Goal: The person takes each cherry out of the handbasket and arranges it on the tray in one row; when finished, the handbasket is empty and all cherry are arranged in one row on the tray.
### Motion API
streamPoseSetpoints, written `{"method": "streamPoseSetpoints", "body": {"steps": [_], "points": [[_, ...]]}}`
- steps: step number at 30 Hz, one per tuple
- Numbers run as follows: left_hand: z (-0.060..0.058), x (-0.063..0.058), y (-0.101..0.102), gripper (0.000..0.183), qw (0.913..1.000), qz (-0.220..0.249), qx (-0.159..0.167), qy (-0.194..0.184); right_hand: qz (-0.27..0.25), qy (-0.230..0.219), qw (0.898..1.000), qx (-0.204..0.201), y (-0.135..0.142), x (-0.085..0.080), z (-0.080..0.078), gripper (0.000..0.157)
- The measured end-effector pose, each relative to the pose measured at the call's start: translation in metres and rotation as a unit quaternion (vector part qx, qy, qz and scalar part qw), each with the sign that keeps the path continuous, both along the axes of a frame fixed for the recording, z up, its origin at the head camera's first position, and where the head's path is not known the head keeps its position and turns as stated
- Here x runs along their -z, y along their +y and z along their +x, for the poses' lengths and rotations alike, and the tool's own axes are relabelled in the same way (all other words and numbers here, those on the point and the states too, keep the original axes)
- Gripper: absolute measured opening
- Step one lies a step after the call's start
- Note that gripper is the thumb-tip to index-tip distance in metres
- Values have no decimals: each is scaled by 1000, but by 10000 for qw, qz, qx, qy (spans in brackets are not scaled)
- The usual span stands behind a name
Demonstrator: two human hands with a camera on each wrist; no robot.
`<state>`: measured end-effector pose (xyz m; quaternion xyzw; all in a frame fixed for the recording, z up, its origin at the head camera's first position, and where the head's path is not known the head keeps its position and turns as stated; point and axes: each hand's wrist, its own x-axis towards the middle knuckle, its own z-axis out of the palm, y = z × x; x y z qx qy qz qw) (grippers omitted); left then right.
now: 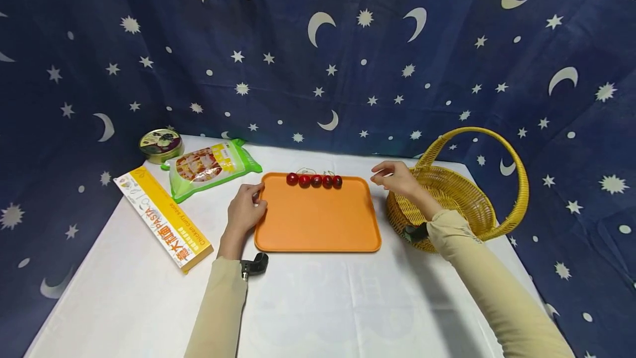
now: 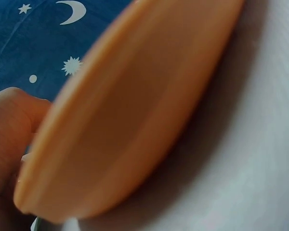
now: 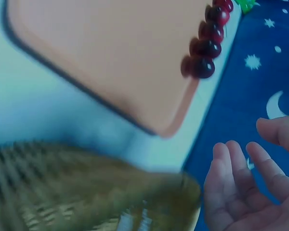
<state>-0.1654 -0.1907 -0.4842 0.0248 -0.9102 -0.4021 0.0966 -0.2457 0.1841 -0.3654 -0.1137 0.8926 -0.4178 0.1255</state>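
Note:
My left hand (image 1: 244, 209) grips the left rim of an orange tray (image 1: 318, 225), its fingers curled at the edge. In the left wrist view that hand (image 2: 9, 144) is partly hidden behind the tray's wall (image 2: 120, 110). Several dark red cherries (image 1: 316, 181) with thin stems stand in a row along the tray's far side. Between the tray and a yellow wicker basket (image 1: 462, 187), my right hand (image 1: 397, 178) hovers with nothing in it. Its fingers (image 3: 243, 185) are relaxed and apart from the thumb in the right wrist view.
Left of the tray lie a yellow-and-white pasta box (image 1: 164, 220) and a green-edged food packet (image 1: 213, 169). A round tin (image 1: 161, 145) stands behind them. The basket's tall handle (image 1: 521, 181) arches up on the right. A blue star-and-moon cloth (image 1: 318, 70) hangs behind the white table (image 1: 318, 303).

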Motion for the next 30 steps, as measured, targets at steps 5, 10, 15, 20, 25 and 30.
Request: {"method": "streamPoseSetpoints", "body": {"steps": [5, 10, 15, 20, 25, 30], "points": [[0, 1, 1, 50, 10000, -1, 9, -12, -44, 56, 9999, 80, 27, -6, 6, 32], [1, 1, 1, 51, 10000, -24, 19, -28, 215, 21, 9998, 2, 57, -9, 7, 30], [0, 0, 1, 51, 10000, 7, 13, 8, 273, -927, 9943, -453, 85, -7, 5, 34], [-1, 1, -1, 51, 9999, 81, 17, 78, 464, -2331, 9647, -1133, 101, 3, 0, 37], [-1, 1, -1, 51, 9999, 126, 18, 8, 1061, -3298, 9311, -1138, 104, 11, -4, 28], [-1, -1, -3, 50, 9999, 126, 27, -21, 1716, -3746, 9046, -1089, 97, 14, -8, 13]]}}
